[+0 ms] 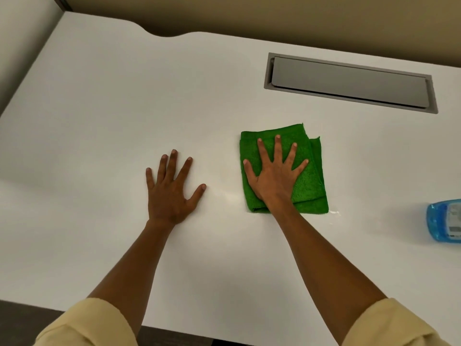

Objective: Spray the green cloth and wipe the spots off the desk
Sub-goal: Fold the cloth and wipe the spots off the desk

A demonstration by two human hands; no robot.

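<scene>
A folded green cloth (pixel 309 186) lies flat on the white desk (pixel 99 116), right of centre. My right hand (pixel 273 171) presses on top of it, palm down with fingers spread wide. My left hand (pixel 172 188) rests flat on the bare desk to the left of the cloth, fingers apart, holding nothing. A faint wet streak (pixel 229 196) shows on the desk between the two hands, and small wet marks (pixel 334 213) sit at the cloth's lower right corner. A blue spray bottle (pixel 444 221) lies at the right edge of view, cut off.
A grey cable-tray flap (pixel 349 82) is set into the desk at the back right. The desk's back edge has a curved notch (pixel 164 34) against a beige wall. The desk's front edge runs just above my sleeves.
</scene>
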